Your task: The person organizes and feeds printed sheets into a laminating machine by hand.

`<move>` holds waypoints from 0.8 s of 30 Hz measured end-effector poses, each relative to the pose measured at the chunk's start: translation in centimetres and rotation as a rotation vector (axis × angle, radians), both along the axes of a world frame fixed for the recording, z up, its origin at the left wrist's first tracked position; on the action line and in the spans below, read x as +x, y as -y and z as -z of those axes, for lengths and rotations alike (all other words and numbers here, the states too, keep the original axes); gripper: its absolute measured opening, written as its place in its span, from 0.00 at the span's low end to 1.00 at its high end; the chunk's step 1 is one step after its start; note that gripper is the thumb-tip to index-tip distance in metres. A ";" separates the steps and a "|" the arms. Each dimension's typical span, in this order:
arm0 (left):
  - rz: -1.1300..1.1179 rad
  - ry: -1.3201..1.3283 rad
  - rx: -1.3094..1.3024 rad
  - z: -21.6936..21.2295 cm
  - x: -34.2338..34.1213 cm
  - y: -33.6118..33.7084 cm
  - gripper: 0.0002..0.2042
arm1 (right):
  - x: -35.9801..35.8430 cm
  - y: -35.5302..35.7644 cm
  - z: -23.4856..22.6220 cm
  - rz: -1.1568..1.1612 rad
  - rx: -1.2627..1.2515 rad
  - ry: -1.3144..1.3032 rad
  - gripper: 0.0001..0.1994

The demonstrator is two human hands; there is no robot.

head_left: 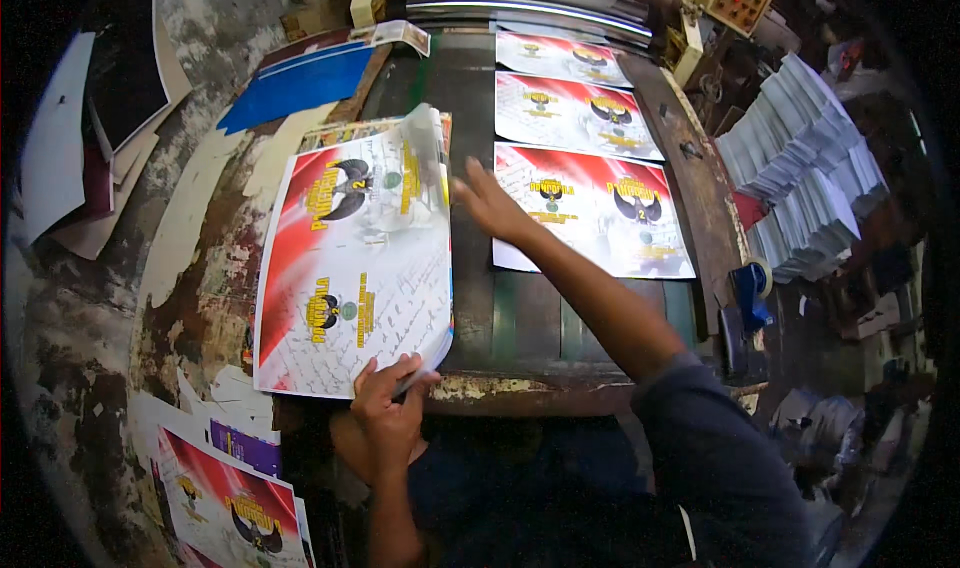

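Note:
A stack of glossy red-and-white printed sheets (345,258) lies on the left part of the worn table, and its right edge curls up. At the near right corner of that stack, my left hand (388,408) is closed around a slim grey object, its kind hard to make out, with the fingertips against the paper. My right hand (490,206) is open just beyond the stack's right edge, fingers stretched out and holding nothing. To its right, matching printed sheets (595,213) lie in an overlapping row leading to the rollers (530,10) at the back.
Blue sheets (300,86) lie at the far left of the table. A blue tape dispenser (750,296) stands at the right edge. Beyond it rise piles of folded white paper (800,158). More printed sheets (230,508) are low at the left; large boards (120,88) lean against the wall.

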State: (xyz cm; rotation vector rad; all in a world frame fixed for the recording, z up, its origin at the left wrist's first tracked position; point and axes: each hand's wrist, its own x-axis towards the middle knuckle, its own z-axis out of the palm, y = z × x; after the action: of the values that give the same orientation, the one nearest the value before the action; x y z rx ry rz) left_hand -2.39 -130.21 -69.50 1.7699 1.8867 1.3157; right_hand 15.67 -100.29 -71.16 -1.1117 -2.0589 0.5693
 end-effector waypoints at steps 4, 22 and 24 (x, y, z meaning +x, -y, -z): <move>0.124 -0.054 -0.021 -0.6 -2.0 0.0 0.14 | 10.4 3.0 5.9 0.202 -0.106 0.610 0.34; 0.409 0.533 -0.380 -0.2 -3.4 -0.3 0.12 | 13.8 21.8 5.7 0.009 -0.613 -0.401 0.25; 0.334 0.444 -0.480 0.5 -5.0 -0.9 0.11 | 12.3 22.8 5.1 -0.038 -0.607 -0.458 0.25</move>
State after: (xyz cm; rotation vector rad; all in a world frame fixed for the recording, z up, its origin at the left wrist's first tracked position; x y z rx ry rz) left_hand -7.38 -129.30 -70.04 1.3369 1.4308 0.9343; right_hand 27.94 -123.07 -76.24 -1.1297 -1.5409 1.3900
